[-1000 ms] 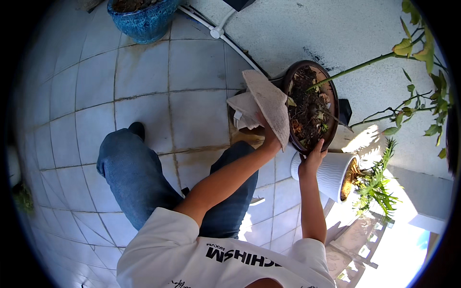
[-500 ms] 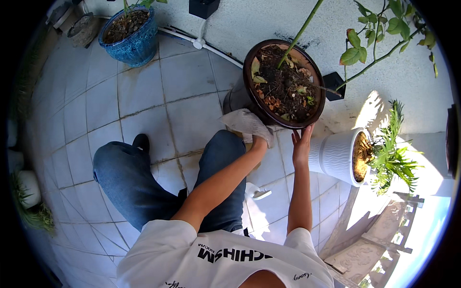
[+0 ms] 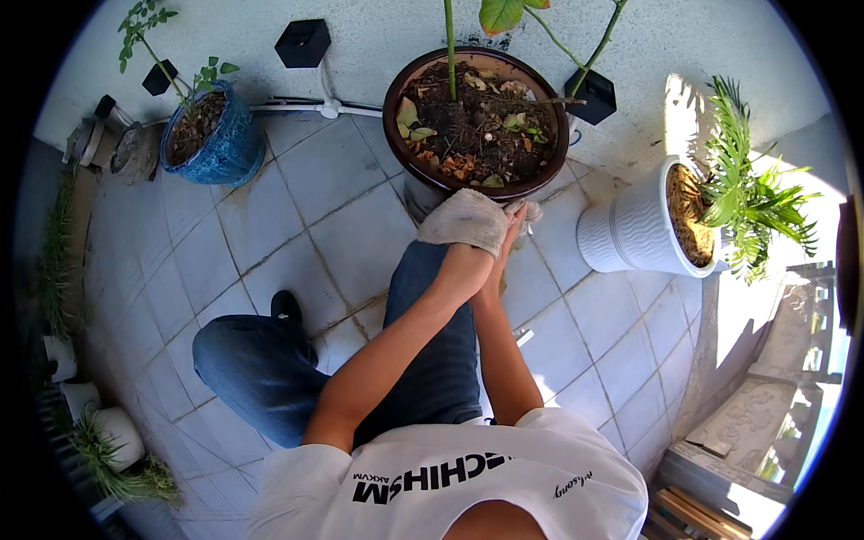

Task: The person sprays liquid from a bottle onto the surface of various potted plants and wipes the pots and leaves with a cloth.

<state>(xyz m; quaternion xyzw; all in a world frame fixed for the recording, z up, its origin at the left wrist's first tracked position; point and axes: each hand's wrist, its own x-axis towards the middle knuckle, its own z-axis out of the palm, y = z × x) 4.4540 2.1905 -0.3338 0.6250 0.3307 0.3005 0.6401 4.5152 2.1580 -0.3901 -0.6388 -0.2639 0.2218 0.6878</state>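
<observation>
A large dark brown glazed flowerpot (image 3: 423, 173) stands in front of me, with soil, dry leaves and a green stem in it. A pale grey, dirty cloth (image 3: 463, 219) covers the fingers of my left hand (image 3: 470, 263), close against the near side of the pot below its rim. Pressed up beside it is my right hand (image 3: 506, 243), its fingers together at the cloth's right end, where a bunched bit sticks out. The cloth hides most of my left fingers and part of the pot's wall.
A white ribbed pot (image 3: 621, 229) with a leafy green plant stands to the right. At the back left is a blue glazed pot (image 3: 216, 148). Black box lights (image 3: 302, 43) and a white pipe (image 3: 329, 106) run along the wall. Pale tiles (image 3: 297, 229) cover the floor.
My right hand has left the pot's rim and come left to meet the cloth and my left hand. The view has shifted, so the pot appears higher and more to the left.
</observation>
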